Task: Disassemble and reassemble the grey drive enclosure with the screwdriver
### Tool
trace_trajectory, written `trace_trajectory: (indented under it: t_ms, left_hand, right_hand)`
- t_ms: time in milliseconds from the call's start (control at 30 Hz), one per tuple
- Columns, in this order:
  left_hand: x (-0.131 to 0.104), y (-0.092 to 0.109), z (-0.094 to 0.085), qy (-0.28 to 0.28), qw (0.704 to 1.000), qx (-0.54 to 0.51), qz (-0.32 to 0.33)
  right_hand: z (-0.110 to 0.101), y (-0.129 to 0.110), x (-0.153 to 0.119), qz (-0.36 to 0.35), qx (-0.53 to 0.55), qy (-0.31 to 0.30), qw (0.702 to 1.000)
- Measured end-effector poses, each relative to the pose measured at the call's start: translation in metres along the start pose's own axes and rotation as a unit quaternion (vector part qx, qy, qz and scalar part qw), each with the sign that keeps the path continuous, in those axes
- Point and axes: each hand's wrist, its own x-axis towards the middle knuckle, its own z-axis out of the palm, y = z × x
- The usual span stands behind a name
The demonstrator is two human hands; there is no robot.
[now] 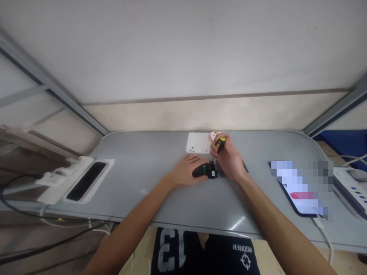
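Observation:
My left hand (187,171) is closed around a small black device (205,170), which looks like a computer mouse with its cover off. A green circuit board and a white label show on it. Between the fingers of my right hand (229,158) is a black and yellow screwdriver (220,143), tilted, with its shaft pointing down at the device's far edge. Whether the tip sits in a screw is too small to tell. Just beyond the hands lies a white sheet of paper (197,141) with several tiny dark pieces on it, perhaps screws.
An orange and white figurine (213,135) sits by the paper's right side. A dark phone (87,181) lies at the left beside a white power strip (65,179). To the right are a lit phone (299,191) with a cable and another power strip (351,193). A wall panel (189,112) backs the grey table (137,152).

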Motion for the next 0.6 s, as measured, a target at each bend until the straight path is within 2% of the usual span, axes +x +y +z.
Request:
trace_trajectory:
  t_ms: [400, 600]
  left_hand:
    - [-0.0002, 0.0013, 0.0000, -0.002, 1.000, 0.002, 0.003]
    - [-0.0012, -0.0004, 0.0032, 0.016, 1.000, 0.003, 0.009]
  right_hand:
    - [0.0019, 0.0001, -0.0017, 0.005, 0.002, -0.010, 1.000]
    - [0.0078, -0.0018, -0.0054, 0.026, -0.014, -0.028, 0.999]
